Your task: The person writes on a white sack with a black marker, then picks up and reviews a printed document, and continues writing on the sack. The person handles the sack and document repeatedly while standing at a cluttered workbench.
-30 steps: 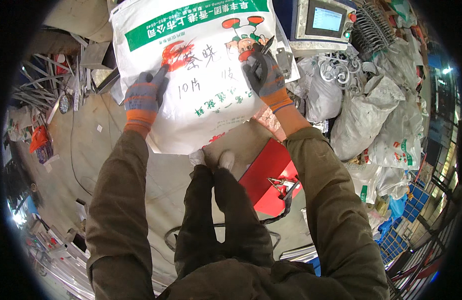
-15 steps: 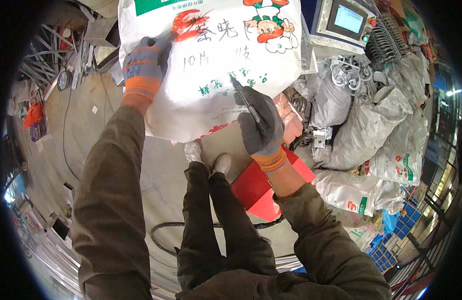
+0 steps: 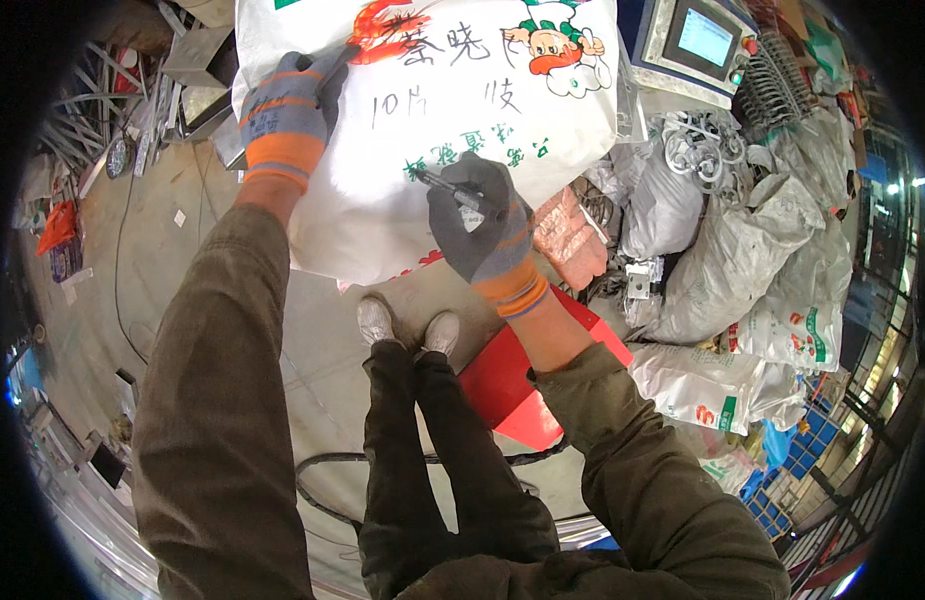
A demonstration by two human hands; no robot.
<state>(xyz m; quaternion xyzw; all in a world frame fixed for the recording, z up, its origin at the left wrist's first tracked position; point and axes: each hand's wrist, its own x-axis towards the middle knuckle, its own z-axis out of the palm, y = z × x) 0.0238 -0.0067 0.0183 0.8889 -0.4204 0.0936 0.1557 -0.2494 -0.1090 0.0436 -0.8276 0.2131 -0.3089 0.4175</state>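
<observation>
A large white printed plastic bag [image 3: 352, 200] lies in front of me, bearing a red print, a cartoon figure, green print and black handwriting. My left hand [image 3: 288, 120], in a grey and orange glove, rests on its left side. Its fingers are bent against the plastic and look closed on it, with the thumb reaching toward the red print. In my gloved right hand [image 3: 477, 215] is a black marker pen [image 3: 452, 187], gripped at a slant over the lower part of the bag. The pen tip points left, close to the green print; I cannot tell whether it touches.
A control panel with a screen [image 3: 704, 38] stands at the upper right. Below it lie several filled sacks [image 3: 737, 270] and pink gloves [image 3: 572, 240]. A red box [image 3: 512, 385] sits under my right forearm. Metal strips [image 3: 162, 125] are at upper left, and a black cable [image 3: 327, 462] crosses the floor.
My right hand has moved left and a little down across the bag, and the marker pen has swung flatter. My left hand stays on the bag. The bag's print sits slightly differently in view.
</observation>
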